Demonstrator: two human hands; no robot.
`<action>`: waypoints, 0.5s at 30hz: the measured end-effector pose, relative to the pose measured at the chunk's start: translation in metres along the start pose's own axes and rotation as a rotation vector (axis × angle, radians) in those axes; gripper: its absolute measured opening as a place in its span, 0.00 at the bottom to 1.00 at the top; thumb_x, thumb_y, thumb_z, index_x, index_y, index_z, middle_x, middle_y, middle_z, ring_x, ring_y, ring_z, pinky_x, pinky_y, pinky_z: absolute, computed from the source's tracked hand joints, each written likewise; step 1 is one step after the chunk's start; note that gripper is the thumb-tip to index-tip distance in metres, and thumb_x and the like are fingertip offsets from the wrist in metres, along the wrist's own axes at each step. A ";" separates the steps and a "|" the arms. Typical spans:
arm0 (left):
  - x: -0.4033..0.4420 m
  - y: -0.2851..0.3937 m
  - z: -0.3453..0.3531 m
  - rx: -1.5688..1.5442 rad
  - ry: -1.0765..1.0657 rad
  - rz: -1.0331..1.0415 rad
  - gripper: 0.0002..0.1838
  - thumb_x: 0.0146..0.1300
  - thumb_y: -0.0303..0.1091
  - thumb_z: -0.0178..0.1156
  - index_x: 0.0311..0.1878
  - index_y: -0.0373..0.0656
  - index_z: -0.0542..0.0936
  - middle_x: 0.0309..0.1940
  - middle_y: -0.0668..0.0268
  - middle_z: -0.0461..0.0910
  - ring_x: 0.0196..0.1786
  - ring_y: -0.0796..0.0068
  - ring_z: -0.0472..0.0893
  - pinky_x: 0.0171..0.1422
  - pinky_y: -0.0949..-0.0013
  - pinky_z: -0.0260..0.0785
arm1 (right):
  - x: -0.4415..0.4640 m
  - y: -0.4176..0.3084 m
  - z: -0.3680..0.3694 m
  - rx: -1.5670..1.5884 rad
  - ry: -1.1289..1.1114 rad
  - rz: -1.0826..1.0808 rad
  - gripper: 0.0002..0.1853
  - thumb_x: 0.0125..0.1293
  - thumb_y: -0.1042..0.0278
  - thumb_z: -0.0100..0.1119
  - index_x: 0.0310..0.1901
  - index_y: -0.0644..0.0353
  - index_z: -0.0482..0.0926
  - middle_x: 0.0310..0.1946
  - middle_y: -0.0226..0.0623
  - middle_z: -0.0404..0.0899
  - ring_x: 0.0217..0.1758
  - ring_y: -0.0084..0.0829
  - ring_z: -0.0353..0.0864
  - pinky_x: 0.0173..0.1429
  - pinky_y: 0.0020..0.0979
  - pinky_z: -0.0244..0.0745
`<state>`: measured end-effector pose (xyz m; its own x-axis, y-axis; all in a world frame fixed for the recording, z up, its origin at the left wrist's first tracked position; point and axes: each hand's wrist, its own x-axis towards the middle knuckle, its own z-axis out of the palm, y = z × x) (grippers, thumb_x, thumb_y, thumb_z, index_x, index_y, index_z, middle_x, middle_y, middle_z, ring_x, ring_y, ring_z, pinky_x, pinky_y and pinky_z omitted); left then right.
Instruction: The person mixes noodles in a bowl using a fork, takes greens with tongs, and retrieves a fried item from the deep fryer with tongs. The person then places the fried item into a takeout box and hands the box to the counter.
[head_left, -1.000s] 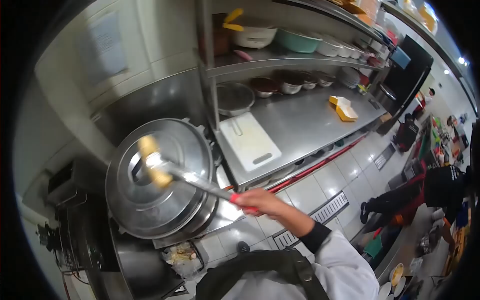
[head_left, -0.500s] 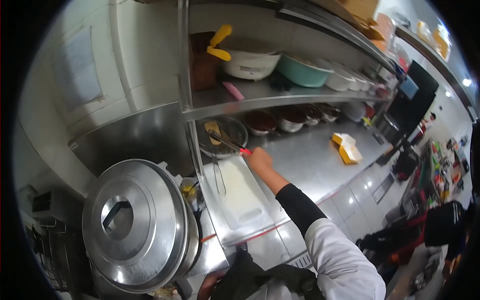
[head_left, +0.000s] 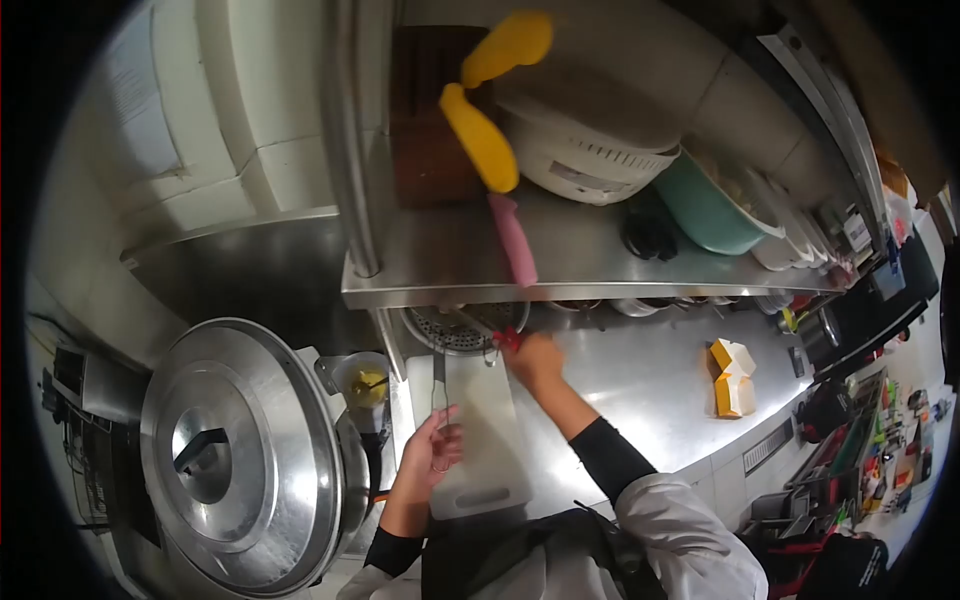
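Observation:
My right hand [head_left: 538,360] is closed on the red handle of the metal tongs [head_left: 508,338]. The tongs reach over a perforated metal strainer [head_left: 455,335] under the shelf edge; what their tips hold is mostly hidden. My left hand [head_left: 435,448] is above the white cutting board [head_left: 480,440], fingers loosely curled and thumb apart. Its fingertips are at the lower end of a thin metal utensil [head_left: 440,385], which extends up to the strainer's rim; no firm grip shows.
A large lidded pot [head_left: 255,460] stands at the left. Beside it is a container with yellow contents [head_left: 365,385]. An open yellow box [head_left: 733,378] lies on the steel counter [head_left: 630,390]. The shelf [head_left: 430,260] above holds a white basket [head_left: 590,165] and green tub [head_left: 710,205].
My right hand went from over the pot to the strainer with the tongs. The light-brown piece seen in them is now mostly hidden. My left hand has come up over the board.

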<state>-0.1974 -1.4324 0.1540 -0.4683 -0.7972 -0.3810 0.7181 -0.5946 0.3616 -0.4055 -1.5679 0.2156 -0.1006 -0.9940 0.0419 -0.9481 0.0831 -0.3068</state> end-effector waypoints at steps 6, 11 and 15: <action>0.009 -0.016 0.042 -0.091 0.073 -0.039 0.29 0.70 0.56 0.42 0.62 0.43 0.65 0.20 0.77 0.55 0.18 0.88 0.52 0.20 0.84 0.47 | -0.011 -0.001 0.006 0.114 0.037 -0.126 0.22 0.65 0.47 0.52 0.44 0.60 0.77 0.26 0.48 0.81 0.31 0.47 0.83 0.32 0.43 0.77; 0.013 -0.026 0.039 -0.200 0.019 -0.018 0.30 0.70 0.58 0.40 0.62 0.44 0.67 0.19 0.78 0.55 0.17 0.88 0.51 0.17 0.84 0.41 | -0.011 -0.006 0.006 0.035 -0.109 -0.187 0.20 0.67 0.55 0.48 0.48 0.65 0.74 0.26 0.47 0.81 0.30 0.47 0.83 0.32 0.43 0.77; 0.004 -0.024 0.043 -0.264 0.007 -0.019 0.29 0.70 0.57 0.39 0.62 0.44 0.67 0.19 0.78 0.54 0.16 0.88 0.50 0.16 0.85 0.41 | -0.024 -0.011 0.012 0.035 -0.075 -0.216 0.18 0.67 0.60 0.46 0.46 0.68 0.74 0.26 0.47 0.81 0.30 0.46 0.83 0.33 0.43 0.77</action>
<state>-0.2388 -1.4264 0.1807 -0.4803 -0.7849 -0.3915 0.8190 -0.5611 0.1199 -0.3896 -1.5460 0.2067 0.1272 -0.9911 0.0396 -0.9341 -0.1332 -0.3313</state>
